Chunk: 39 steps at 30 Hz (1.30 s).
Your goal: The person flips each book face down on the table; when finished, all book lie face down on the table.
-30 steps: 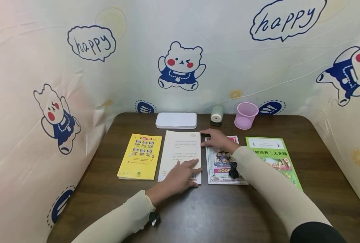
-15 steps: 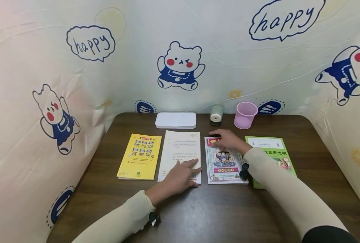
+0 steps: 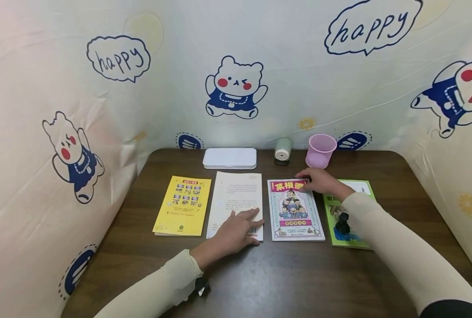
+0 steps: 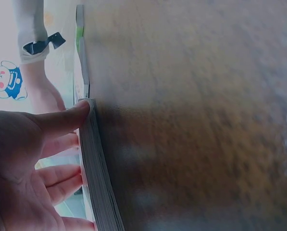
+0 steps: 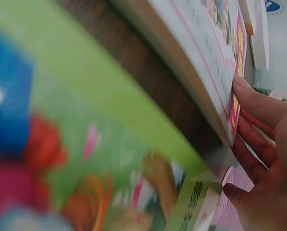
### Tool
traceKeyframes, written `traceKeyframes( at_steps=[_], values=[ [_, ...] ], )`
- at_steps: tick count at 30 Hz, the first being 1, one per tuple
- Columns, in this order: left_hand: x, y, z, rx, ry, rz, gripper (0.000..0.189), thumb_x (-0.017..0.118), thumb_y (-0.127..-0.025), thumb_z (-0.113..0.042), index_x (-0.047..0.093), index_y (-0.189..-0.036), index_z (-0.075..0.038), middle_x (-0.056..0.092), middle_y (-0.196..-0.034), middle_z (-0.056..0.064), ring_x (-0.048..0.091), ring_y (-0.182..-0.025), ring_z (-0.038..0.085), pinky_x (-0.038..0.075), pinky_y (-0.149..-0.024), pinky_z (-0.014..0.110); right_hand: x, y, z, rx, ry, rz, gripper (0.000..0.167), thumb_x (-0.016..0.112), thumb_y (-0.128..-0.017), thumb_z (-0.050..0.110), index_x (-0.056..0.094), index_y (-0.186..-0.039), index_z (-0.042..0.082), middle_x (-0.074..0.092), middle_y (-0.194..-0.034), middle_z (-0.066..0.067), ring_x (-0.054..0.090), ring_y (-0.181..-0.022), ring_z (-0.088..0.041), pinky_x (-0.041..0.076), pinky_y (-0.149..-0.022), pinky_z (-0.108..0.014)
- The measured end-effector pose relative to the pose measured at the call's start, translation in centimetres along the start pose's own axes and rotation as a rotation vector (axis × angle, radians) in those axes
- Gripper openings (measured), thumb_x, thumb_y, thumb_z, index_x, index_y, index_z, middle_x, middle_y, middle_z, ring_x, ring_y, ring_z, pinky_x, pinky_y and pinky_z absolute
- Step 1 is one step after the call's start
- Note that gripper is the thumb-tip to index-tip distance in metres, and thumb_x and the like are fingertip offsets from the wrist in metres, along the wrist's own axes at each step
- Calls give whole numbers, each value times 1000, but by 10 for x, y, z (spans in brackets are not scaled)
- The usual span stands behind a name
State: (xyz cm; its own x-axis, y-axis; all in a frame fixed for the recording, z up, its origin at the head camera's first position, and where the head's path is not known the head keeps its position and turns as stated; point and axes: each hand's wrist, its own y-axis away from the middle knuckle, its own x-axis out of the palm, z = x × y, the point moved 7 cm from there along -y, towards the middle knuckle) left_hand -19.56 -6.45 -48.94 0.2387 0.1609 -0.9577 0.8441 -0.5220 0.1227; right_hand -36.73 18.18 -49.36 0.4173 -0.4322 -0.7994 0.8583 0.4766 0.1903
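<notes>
My left hand point(image 3: 232, 232) rests with spread fingers on the lower part of a white book point(image 3: 232, 187), printed side up. In the left wrist view, its thumb point(image 4: 66, 120) lies at the near edge of the page block point(image 4: 97, 178). My right hand point(image 3: 322, 181) is at the upper right corner of a pink-and-white picture-covered book point(image 3: 295, 216). The right wrist view shows one fingertip against that cover, the other fingers extended beside the corner. Partly under the right forearm lies a green book point(image 3: 341, 236), blurred in the right wrist view.
A yellow book point(image 3: 184, 210) lies at the left end of the row. Behind the books stand a flat white case point(image 3: 230, 158), a small pale green device point(image 3: 282, 150) and a pink cup point(image 3: 321, 151). A printed cloth point(image 3: 236, 132) hangs behind the brown table point(image 3: 260, 282).
My right hand has moved rightward, from beside the white book across the top of the pink-and-white book to its upper right corner. The left hand has stayed on the white book.
</notes>
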Motion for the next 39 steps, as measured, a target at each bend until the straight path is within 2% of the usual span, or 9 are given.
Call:
traceKeyframes(
  at_steps=[9, 14, 22, 26, 31, 39],
  values=[
    [3, 3, 1, -12, 11, -6, 62, 79, -89, -44, 61, -145, -24, 39, -165, 3, 38, -151, 25, 28, -118, 66, -3, 12, -22, 15, 3, -21, 50, 80, -92, 21, 65, -137, 3, 59, -143, -24, 50, -136, -43, 38, -114, -62],
    [6, 3, 1, -14, 6, -8, 62, 79, -89, -45, 61, -145, -24, 39, -165, 2, 37, -151, 24, 29, -118, 66, -4, 17, -30, 14, -4, -38, 48, 80, -92, 20, 66, -135, 3, 61, -140, -22, 53, -130, -40, 41, -112, -61],
    [5, -3, -6, -28, -11, -8, 61, 81, -88, -43, 64, -143, -23, 41, -163, 4, 38, -151, 25, 30, -118, 65, -4, 20, -44, 58, -75, -30, 46, 80, -92, 23, 65, -133, 7, 61, -133, -19, 54, -117, -36, 43, -110, -60],
    [5, -8, -10, -25, -24, -3, 60, 81, -88, -46, 67, -140, -19, 45, -161, 7, 37, -152, 25, 31, -119, 61, -4, 20, -46, 61, -95, -19, 47, 80, -92, 23, 64, -133, 7, 60, -132, -18, 53, -116, -35, 43, -109, -59],
    [6, -21, -16, -13, -57, 5, 62, 79, -88, -50, 69, -135, -12, 46, -160, 6, 32, -154, 24, 30, -123, 52, -6, 16, -46, 48, -101, -16, 47, 79, -93, 22, 63, -134, 7, 60, -134, -18, 53, -118, -35, 42, -111, -59],
    [16, -37, -28, 4, -71, 57, 89, 76, -87, -60, 48, -154, -10, 43, -161, 13, 25, -156, 32, 27, -124, 51, -7, 12, -43, 15, -106, 8, 49, 77, -94, 18, 61, -140, 6, 55, -145, -22, 49, -131, -40, 36, -115, -63]
  ],
)
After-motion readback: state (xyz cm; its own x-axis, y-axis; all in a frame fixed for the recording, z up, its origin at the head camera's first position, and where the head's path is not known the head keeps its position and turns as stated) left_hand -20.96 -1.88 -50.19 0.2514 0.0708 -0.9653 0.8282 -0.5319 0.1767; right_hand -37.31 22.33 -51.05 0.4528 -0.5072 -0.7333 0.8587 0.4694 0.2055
